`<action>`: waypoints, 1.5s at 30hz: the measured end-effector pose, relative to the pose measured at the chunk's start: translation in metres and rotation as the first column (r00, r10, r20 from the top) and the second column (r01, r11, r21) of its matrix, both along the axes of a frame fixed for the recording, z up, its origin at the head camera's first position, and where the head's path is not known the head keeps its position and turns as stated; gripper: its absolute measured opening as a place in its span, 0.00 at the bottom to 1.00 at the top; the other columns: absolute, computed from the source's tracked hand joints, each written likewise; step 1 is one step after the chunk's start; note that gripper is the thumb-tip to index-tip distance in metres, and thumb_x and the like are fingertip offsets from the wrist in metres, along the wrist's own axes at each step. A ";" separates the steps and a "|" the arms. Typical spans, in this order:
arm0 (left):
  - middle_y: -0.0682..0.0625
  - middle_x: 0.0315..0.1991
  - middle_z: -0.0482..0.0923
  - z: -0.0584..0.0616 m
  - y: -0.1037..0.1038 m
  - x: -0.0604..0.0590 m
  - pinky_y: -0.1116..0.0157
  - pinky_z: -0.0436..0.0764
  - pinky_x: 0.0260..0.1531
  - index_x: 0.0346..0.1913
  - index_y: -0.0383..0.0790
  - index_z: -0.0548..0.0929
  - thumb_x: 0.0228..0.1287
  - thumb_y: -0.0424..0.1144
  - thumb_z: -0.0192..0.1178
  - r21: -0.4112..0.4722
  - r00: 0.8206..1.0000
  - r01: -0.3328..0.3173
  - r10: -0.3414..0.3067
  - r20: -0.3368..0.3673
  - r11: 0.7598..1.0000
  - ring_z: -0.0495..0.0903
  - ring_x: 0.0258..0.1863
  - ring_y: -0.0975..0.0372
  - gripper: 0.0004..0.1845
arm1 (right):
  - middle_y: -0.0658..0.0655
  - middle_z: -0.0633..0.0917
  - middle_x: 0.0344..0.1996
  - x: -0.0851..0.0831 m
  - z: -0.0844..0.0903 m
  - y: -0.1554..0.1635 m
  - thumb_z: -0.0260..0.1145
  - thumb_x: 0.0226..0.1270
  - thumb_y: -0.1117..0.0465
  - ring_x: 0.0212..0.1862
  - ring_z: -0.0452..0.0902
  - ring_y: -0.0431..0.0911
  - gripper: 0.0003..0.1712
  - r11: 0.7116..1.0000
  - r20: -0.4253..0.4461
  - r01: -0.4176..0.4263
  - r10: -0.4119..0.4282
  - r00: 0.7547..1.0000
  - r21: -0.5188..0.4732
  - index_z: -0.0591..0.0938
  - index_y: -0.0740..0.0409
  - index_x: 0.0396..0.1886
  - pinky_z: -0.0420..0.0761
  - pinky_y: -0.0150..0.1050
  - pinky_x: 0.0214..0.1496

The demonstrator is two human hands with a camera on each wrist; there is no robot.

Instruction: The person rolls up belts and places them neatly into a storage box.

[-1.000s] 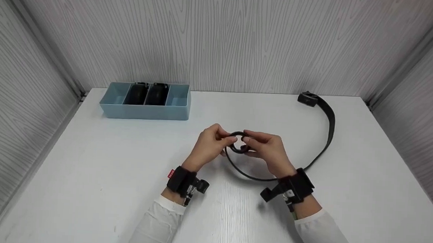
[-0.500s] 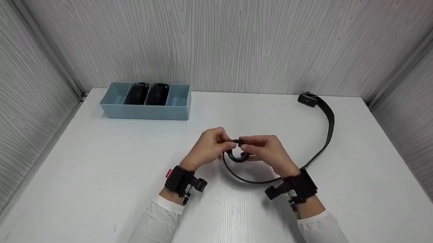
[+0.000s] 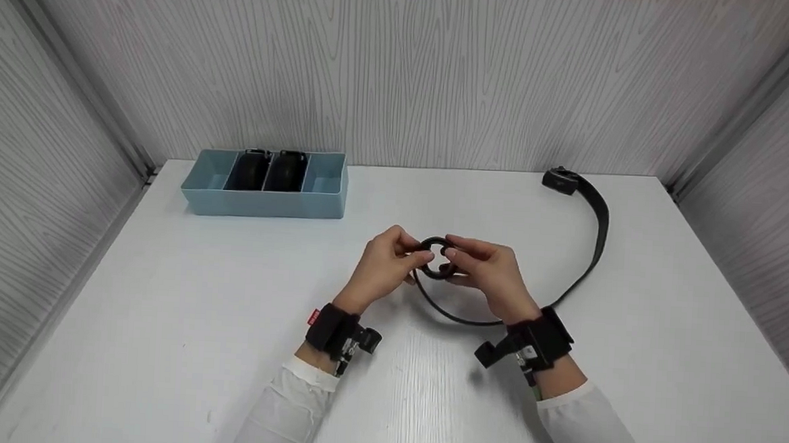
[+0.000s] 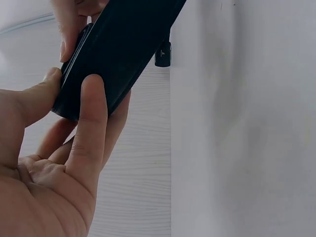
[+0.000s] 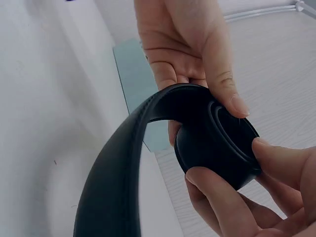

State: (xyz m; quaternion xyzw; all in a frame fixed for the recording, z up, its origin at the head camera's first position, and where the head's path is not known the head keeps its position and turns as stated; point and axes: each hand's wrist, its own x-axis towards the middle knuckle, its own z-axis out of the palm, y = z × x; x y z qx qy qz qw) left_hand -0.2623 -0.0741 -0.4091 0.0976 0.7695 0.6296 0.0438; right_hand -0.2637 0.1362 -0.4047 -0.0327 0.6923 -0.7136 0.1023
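Note:
A black belt (image 3: 602, 232) is partly rolled into a small coil (image 5: 205, 150) in front of me. My left hand (image 3: 380, 267) pinches the coil's left side between thumb and fingers. On the other side, my right hand (image 3: 493, 275) grips the same coil with thumb and fingertips. From the coil the strap (image 4: 123, 54) runs off in a wide curve, passing behind the right wrist and up the right side of the table. Its buckle end (image 3: 560, 181) lies near the back edge.
A light blue tray (image 3: 267, 205) with several compartments stands at the back left. Two black rolled items (image 3: 287, 173) fill its middle compartments. Grey wood-grain panels (image 3: 402, 73) rise behind the white table (image 3: 158, 344) and at both sides.
Both hands dipped toward me with the coil half a second ago and are back slightly higher now. The coil looks tighter, and the strap's loop below it is a little smaller. The tray stays put.

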 end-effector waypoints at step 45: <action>0.46 0.39 0.88 0.002 -0.001 0.001 0.63 0.88 0.34 0.43 0.36 0.80 0.69 0.37 0.71 -0.068 0.999 0.054 -0.054 0.001 0.996 0.87 0.36 0.59 0.10 | 0.64 0.86 0.56 0.002 0.003 0.002 0.69 0.74 0.64 0.50 0.86 0.53 0.21 0.995 -0.034 -0.072 0.074 0.997 0.064 0.83 0.65 0.64 0.90 0.45 0.46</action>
